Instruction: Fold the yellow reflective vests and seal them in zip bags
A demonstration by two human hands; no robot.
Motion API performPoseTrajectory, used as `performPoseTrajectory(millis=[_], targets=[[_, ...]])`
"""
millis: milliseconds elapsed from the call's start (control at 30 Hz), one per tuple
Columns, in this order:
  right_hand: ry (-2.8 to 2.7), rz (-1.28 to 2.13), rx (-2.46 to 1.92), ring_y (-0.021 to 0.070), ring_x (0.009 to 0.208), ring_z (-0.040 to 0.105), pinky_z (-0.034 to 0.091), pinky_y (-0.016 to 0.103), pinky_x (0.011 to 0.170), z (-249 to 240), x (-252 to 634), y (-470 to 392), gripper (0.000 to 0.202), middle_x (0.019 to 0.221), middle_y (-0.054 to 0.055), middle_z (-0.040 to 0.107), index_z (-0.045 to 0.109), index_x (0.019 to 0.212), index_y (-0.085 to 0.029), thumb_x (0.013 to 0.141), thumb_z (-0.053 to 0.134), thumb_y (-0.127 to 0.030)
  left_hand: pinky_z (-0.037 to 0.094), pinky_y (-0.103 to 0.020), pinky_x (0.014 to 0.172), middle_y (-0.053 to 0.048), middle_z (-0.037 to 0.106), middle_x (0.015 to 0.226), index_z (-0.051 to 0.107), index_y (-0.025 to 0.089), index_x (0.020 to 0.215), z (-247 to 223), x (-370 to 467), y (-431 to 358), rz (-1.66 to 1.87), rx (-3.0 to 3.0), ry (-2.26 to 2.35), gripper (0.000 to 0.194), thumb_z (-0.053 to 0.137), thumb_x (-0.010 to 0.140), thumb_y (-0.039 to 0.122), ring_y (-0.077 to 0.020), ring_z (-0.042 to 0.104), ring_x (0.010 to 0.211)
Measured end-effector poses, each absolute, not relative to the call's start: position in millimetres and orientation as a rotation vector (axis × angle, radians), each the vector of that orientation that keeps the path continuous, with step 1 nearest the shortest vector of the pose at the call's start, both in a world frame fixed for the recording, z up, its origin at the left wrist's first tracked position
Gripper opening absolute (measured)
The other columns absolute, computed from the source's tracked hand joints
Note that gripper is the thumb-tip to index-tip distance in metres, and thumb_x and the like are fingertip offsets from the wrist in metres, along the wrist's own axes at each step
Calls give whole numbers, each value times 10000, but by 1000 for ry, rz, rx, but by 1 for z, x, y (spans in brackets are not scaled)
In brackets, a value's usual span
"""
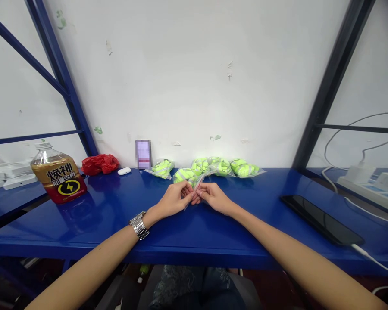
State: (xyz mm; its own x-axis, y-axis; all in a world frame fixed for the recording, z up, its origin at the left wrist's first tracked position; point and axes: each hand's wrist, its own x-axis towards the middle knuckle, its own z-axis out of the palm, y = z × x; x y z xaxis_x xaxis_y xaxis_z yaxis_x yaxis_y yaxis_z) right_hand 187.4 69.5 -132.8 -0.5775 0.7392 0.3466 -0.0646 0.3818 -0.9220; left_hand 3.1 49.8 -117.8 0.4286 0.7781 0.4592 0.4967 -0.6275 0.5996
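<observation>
My left hand [178, 197] and my right hand [212, 196] meet over the middle of the blue table, both closed on the edge of a clear plastic bag [198, 183]. Yellow-green material [185, 175] with pale stripes shows just beyond my fingers, seemingly in that bag. Behind it, against the wall, lie several similar clear bags: one to the left [163, 168], some in the centre [221, 165] and one to the right [244, 168]. A metal watch is on my left wrist. My fingers hide part of the held bag's edge.
On the blue table [181, 234] a drink bottle [61, 174], red plastic bag [100, 164], white case [124, 171] and upright phone [143, 154] stand or lie left. A black phone [321, 218] with a cable and a power strip [380, 185] are right.
</observation>
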Motion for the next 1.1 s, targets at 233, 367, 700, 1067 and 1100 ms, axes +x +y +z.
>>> performPoseTrajectory(millis=[233, 367, 700, 1067, 1100], targets=[[-1863, 1131, -814, 157, 617, 671, 529, 270, 609, -130, 185, 68, 163, 670, 35, 659, 606, 755, -149, 828, 526, -271, 424, -236, 595, -20, 588, 746, 540, 167, 830, -121, 3, 52, 1018, 2579, 1137, 151, 477, 893, 289, -121, 538, 634], [-1937, 943, -892, 123, 488, 611, 464, 218, 506, -128, 186, 66, 172, 574, -1, 613, 590, 694, -165, 803, 462, -202, 424, -255, 632, -38, 558, 807, 506, 172, 848, -121, 2, 51, 966, 2768, 1197, 128, 445, 907, 267, -141, 536, 693], [-2012, 675, -942, 104, 385, 477, 350, 203, 437, -117, 184, 62, 212, 407, -35, 505, 506, 548, -190, 742, 427, -158, 372, -265, 636, -27, 498, 740, 502, 175, 762, -118, 6, 51, 984, 3020, 1104, 204, 384, 928, 192, -144, 475, 686], [-1973, 442, -1185, 97, 390, 385, 279, 241, 464, -118, 202, 70, 321, 360, -27, 404, 424, 426, -198, 746, 439, -204, 373, -249, 608, 0, 495, 691, 462, 183, 729, -112, -27, 64, 1468, 2816, 1375, 159, 432, 886, 188, -124, 468, 645], [-1982, 380, -1193, 98, 404, 380, 265, 248, 469, -118, 200, 69, 328, 378, -23, 406, 405, 423, -200, 748, 448, -210, 380, -246, 611, -1, 498, 697, 468, 181, 751, -113, -25, 63, 1466, 2831, 1343, 154, 426, 898, 198, -123, 474, 648]])
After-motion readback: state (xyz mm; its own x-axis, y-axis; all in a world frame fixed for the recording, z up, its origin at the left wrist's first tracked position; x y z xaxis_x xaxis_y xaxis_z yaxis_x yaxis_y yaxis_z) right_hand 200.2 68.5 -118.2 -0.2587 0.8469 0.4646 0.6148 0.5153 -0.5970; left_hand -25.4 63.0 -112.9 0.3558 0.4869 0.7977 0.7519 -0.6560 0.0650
